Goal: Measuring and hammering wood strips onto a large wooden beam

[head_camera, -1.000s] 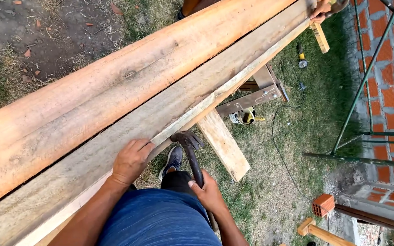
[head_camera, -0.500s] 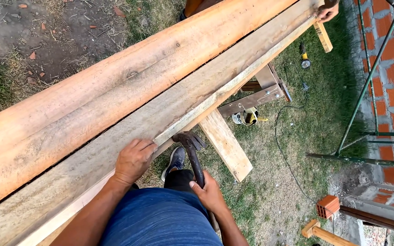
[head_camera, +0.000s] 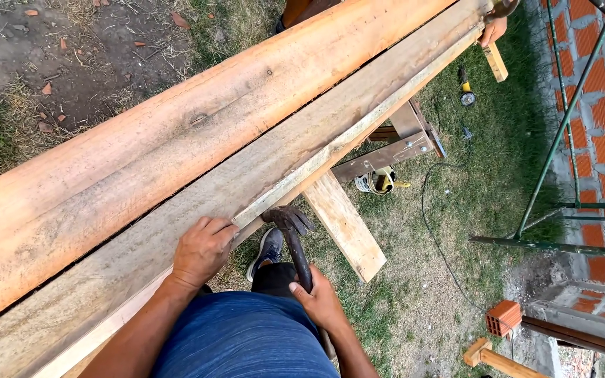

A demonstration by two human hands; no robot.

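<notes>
Wooden plank [head_camera: 330,140] lies under the flat, open left hand [head_camera: 201,250]; right hand [head_camera: 320,302] grips a hammer [head_camera: 292,234].

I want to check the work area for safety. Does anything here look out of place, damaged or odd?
Little stands out. A power tool and its black cord lie loose on the grass under the boards, where feet could catch. The left hand rests on the grey plank; the right hand holds a hammer.
</notes>
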